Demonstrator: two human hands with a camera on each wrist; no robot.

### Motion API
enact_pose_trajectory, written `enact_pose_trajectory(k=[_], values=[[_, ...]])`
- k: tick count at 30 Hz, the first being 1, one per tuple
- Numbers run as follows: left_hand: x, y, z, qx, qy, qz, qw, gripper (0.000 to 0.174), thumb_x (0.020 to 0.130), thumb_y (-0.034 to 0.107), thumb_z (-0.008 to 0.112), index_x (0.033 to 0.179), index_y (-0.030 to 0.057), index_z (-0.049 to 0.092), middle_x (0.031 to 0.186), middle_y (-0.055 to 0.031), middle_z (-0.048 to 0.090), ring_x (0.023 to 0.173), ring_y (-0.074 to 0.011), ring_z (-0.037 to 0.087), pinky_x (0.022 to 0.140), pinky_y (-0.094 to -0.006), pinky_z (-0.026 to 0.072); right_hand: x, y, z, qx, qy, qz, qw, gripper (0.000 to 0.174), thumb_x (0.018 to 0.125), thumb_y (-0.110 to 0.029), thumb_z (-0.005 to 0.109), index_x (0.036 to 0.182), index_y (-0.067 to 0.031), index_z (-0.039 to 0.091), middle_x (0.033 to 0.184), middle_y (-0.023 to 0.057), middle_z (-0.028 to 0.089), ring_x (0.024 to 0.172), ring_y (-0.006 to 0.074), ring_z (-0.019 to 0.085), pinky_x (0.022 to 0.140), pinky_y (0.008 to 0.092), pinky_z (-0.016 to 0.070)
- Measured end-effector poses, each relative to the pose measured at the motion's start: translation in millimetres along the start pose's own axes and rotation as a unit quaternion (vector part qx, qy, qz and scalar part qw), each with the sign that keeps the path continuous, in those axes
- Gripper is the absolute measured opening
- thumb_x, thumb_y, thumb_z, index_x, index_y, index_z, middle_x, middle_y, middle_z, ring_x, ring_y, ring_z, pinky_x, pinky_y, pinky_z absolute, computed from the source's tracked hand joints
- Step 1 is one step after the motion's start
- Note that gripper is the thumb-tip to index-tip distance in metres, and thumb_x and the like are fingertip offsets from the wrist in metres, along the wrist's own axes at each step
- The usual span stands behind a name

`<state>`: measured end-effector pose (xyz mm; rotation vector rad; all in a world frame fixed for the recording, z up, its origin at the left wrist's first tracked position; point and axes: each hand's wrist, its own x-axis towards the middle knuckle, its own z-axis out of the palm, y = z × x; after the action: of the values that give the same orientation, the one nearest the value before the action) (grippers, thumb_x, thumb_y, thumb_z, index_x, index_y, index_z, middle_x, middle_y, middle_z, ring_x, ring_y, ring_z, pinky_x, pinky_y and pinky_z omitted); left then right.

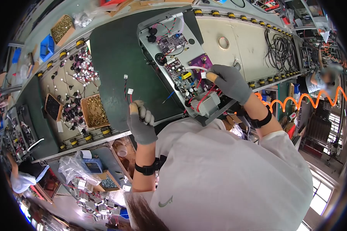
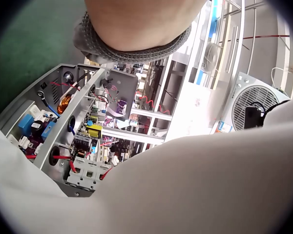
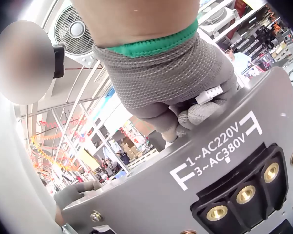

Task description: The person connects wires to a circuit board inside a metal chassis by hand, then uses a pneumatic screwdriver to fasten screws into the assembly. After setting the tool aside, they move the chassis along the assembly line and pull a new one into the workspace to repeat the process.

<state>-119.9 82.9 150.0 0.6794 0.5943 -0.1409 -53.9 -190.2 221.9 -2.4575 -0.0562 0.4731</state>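
My gloved left hand point(image 1: 142, 121) pinches a thin wire lead point(image 1: 131, 97), whose white connectors point(image 1: 130, 91) stick up above the thumb over a dark green mat. In the left wrist view only the glove's cuff point(image 2: 136, 52) shows; its fingers are hidden. An open grey metal chassis point(image 1: 150, 50) with circuit boards point(image 1: 177, 75) lies in front of me. Over its right side, my gloved right hand point(image 1: 231, 84) has curled fingers by a purple board point(image 1: 200, 62), pinching a white plug point(image 3: 209, 95) that pokes out between them. Red wires point(image 1: 206, 98) loop below this hand.
Left of the mat point(image 1: 113, 57) lie heaps of small wired parts point(image 1: 83, 65) and a box of brass pieces point(image 1: 95, 109). A tape roll point(image 1: 223, 43) and black cables point(image 1: 279, 54) are to the right. An orange coiled hose point(image 1: 297, 101) hangs near my right arm.
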Motion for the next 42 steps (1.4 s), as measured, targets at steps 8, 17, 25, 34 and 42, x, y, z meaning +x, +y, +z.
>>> enact_pose_trajectory(k=[8, 17, 25, 34, 42], values=[[0.6, -12.7, 23.2, 0.390, -0.053, 0.091, 0.915, 0.032, 0.080, 0.019, 0.068, 0.104, -0.0016, 0.059, 0.063, 0.0027, 0.044, 0.055, -0.0025, 0.041, 0.050, -0.0182, 0.0339, 9.2, -38.7, 23.0, 0.114, -0.120, -0.070, 0.984, 0.024, 0.086, -0.017, 0.051, 0.104, -0.0014, 0.055, 0.076, 0.0138, 0.059, 0.065, 0.0221, 0.059, 0.063, 0.0328, 0.0467], [7.8, -7.5, 23.4, 0.346, -0.049, 0.054, 0.935, 0.022, 0.077, 0.014, 0.070, 0.093, -0.0008, 0.064, 0.068, 0.0015, 0.055, 0.059, -0.0033, 0.046, 0.051, -0.0194, 0.0366, -5.9, -56.9, 45.7, 0.131, -0.177, -0.077, 0.972, 0.044, 0.076, -0.006, 0.057, 0.119, -0.0029, 0.049, 0.085, 0.0125, 0.059, 0.067, 0.0163, 0.058, 0.064, 0.0281, 0.0476], [9.3, 2.1, 24.0, 0.152, -0.036, -0.108, 0.982, 0.029, 0.080, 0.000, 0.047, 0.109, 0.0006, 0.046, 0.063, -0.0007, 0.042, 0.040, -0.0040, 0.029, 0.034, -0.0196, 0.0213, -4.2, -47.0, 47.0, 0.006, 0.020, -0.196, 0.980, 0.048, 0.072, -0.008, 0.067, 0.117, -0.0101, 0.052, 0.089, 0.0076, 0.059, 0.083, 0.0243, 0.058, 0.074, 0.0329, 0.0492], [9.4, -4.5, 20.9, 0.144, -0.078, -0.214, 0.963, 0.016, 0.086, 0.019, 0.058, 0.088, 0.0036, 0.055, 0.056, 0.0069, 0.033, 0.038, -0.0037, 0.025, 0.035, -0.0209, 0.0178, 3.4, -64.4, 49.7, -0.183, 0.020, -0.257, 0.949, 0.040, 0.067, -0.002, 0.054, 0.104, -0.0147, 0.061, 0.084, 0.0080, 0.056, 0.071, 0.0267, 0.058, 0.061, 0.0363, 0.0476], [14.7, -0.1, -7.9, 0.010, 0.016, -0.157, 0.987, 0.017, 0.084, 0.010, 0.054, 0.096, -0.0006, 0.050, 0.057, 0.0049, 0.033, 0.038, -0.0041, 0.028, 0.032, -0.0211, 0.0191, 91.2, -54.6, 31.2, -0.372, 0.024, -0.198, 0.907, 0.017, 0.071, -0.011, 0.058, 0.086, -0.0149, 0.066, 0.084, 0.0036, 0.058, 0.080, 0.0248, 0.060, 0.064, 0.0379, 0.0483]])
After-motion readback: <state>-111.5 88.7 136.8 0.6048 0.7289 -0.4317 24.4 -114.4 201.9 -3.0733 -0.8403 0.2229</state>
